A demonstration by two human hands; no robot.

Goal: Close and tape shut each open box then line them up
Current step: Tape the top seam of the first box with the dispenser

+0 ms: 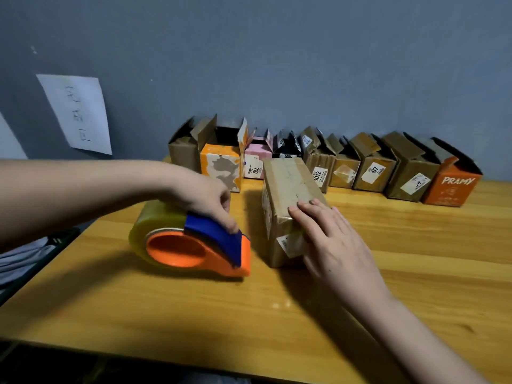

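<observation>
Wooden table (388, 273) | closed box (288, 189) long axis toward wall | right hand (329, 239) flat on it

The tape dispenser (194, 250) under my left hand (206, 200) is orange with a blue guard, its roll a clear yellowish. The box (288, 189) my right hand (329, 239) presses is plain brown with a white label. Behind it the table (415, 245) is honey-yellow wood grain. Along the grey-blue wall (277, 65) sit brown boxes, a pink box (256, 155), an orange-and-white mottled box (221, 167), and an orange box (451, 189) lettered in white.
</observation>
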